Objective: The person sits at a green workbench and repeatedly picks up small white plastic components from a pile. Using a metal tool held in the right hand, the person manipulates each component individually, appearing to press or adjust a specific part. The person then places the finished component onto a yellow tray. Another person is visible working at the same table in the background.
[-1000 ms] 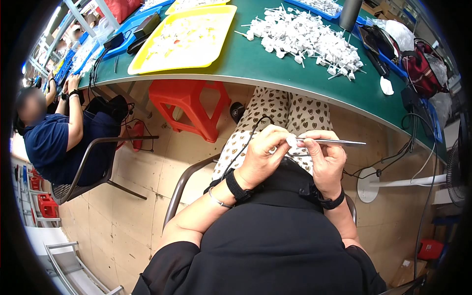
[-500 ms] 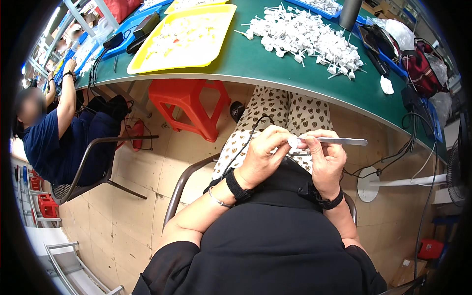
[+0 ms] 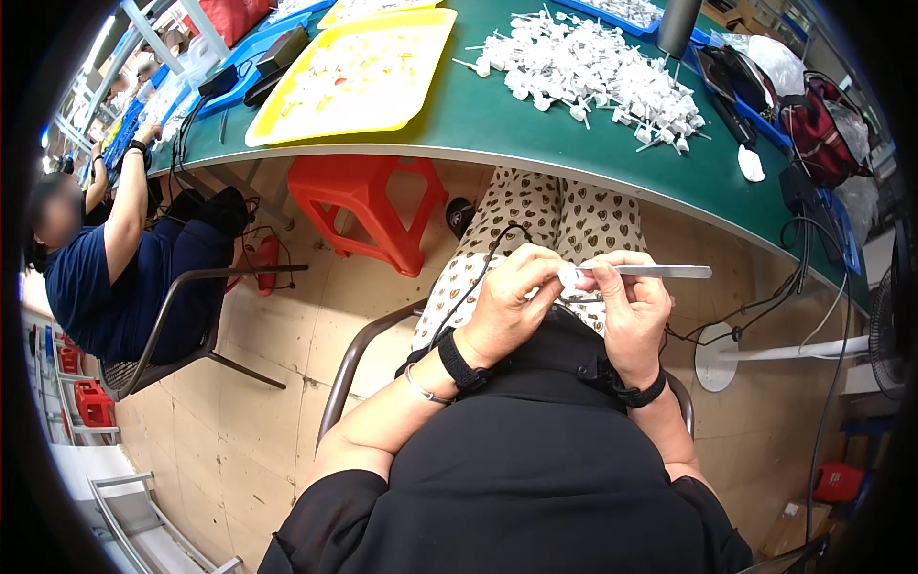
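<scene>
Above my lap, my left hand pinches a small white plastic piece between thumb and fingertips. My right hand is closed round a slim flat metal tool, which looks like tweezers; one end sticks out to the right. Its other end points at the white piece, but the fingers cover the tip. The two hands almost meet at the piece. Beyond them, on the green table, lies a heap of small white plastic parts with thin stems.
A yellow tray with small pale pieces sits at the table's left. A dark cylinder, a red checked bag and cables stand right. Below is a red stool. At left a co-worker sits; a fan stands right.
My hands keep nearly the same pose around the white piece and the tool. At the left, the co-worker's arm has shifted slightly.
</scene>
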### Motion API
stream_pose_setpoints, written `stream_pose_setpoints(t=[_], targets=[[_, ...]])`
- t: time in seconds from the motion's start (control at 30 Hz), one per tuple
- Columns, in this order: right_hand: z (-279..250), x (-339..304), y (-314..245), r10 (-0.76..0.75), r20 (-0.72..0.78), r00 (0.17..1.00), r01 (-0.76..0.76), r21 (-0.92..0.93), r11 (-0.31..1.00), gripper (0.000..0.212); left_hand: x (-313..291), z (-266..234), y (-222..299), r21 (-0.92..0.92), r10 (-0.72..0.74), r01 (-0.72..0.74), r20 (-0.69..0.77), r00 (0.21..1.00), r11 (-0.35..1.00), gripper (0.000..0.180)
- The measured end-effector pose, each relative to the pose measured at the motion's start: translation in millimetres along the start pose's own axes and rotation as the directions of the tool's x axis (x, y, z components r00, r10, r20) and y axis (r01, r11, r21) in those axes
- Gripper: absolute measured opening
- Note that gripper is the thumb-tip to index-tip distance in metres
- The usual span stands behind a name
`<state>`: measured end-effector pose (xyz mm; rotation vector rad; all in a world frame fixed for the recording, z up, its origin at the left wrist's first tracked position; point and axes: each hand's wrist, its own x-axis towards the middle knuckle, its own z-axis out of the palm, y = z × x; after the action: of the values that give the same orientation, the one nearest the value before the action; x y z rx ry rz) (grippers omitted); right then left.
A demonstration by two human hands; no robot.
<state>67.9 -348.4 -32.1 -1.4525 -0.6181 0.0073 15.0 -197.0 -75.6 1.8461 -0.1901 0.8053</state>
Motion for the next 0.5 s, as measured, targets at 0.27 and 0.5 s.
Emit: stream_pose_setpoints(t=[0.27,0.5], targets=[[-1.5,0.1,-1.8,0.035,0.024,0.999,-0.034,-0.019,0.999,0.008,-1.7,1.5,-2.8,-0.002,-0.004,0.004,0.001,1.000,1.000,0.021],[0.2,0.3,-1.5,0.054,-0.005,0.999,-0.054,0.031,0.998,0.008,-0.1,0.8,-1.2,-0.028,-0.008,0.008,-0.003,1.000,1.000,0.022]])
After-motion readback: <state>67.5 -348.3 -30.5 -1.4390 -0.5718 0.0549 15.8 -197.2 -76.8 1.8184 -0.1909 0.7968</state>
